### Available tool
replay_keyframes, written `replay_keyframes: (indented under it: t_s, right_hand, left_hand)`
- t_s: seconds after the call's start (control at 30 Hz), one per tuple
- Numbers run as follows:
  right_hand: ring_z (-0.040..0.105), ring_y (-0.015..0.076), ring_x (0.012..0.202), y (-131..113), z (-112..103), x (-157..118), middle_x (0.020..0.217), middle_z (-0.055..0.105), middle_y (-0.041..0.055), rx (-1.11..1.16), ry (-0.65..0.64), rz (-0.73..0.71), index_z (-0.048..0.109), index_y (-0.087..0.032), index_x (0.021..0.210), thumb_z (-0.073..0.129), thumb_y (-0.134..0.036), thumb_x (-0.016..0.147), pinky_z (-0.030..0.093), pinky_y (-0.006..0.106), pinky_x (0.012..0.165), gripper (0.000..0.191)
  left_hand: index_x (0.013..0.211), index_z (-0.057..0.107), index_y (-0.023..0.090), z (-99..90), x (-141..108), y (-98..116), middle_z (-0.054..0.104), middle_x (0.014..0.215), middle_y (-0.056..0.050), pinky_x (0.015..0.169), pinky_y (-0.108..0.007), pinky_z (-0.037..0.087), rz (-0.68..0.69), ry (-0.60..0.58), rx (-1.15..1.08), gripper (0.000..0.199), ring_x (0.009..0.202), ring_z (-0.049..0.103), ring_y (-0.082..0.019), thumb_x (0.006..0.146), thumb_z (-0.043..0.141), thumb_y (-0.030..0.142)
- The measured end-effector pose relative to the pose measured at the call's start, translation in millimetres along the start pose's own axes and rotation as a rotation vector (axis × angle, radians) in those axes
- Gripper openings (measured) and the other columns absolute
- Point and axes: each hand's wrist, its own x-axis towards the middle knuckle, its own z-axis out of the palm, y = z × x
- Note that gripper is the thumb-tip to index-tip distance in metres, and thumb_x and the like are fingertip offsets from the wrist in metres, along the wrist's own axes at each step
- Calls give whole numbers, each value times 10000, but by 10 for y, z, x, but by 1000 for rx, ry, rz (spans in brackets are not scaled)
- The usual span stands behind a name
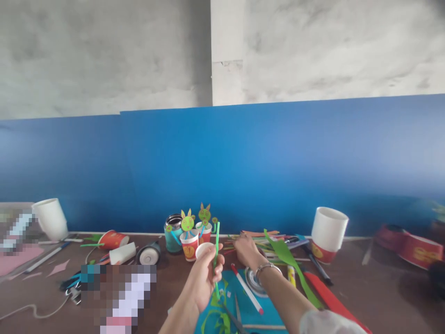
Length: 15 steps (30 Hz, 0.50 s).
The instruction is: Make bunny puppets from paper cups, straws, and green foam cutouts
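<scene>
Upright in my left hand (207, 269) is a green straw (217, 241), pinched between thumb and fingers; a white paper cup (203, 249) shows just behind that hand. My right hand (246, 248) reaches to the pile of coloured straws (259, 234) at the back of the table, its fingertips among them and hard to make out. Left of the hands stand two red-and-white cups with green paper animal faces, the nearer cup (189, 246) in front of the other. Scissors (236, 315) and green paper scraps (215, 320) lie on a blue sheet (264, 313) below my hands.
A teal flask (172, 234) stands behind the cups. A red-and-white marker (247, 290) and a tape roll (255, 280) lie between my arms. Green paper (285, 253), red paper (330, 297) and a stack of cups (328, 232) are at right. Cups and a cable (34, 311) are at left.
</scene>
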Motion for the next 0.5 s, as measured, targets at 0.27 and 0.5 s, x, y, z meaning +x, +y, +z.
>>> replay_keyframes:
  t_s: [0.27, 0.5]
  right_hand:
    - [593, 248, 911, 16, -69, 10, 843, 661, 138, 288, 238, 11, 630, -103, 793, 593, -152, 811, 428, 401, 875, 63]
    - [540, 135, 585, -193, -541, -423, 669, 574, 11, 819, 611, 153, 504, -169, 983, 216, -419, 948, 425, 225, 532, 383]
  left_hand:
    - [987, 575, 50, -15, 41, -35, 507, 590, 8, 414, -164, 257, -76, -2, -108, 211, 438, 415, -47, 886, 466, 200]
    - [959, 566, 122, 2, 5, -101, 448, 533, 58, 387, -161, 136, -100, -107, -34, 278, 392, 304, -30, 788, 607, 337]
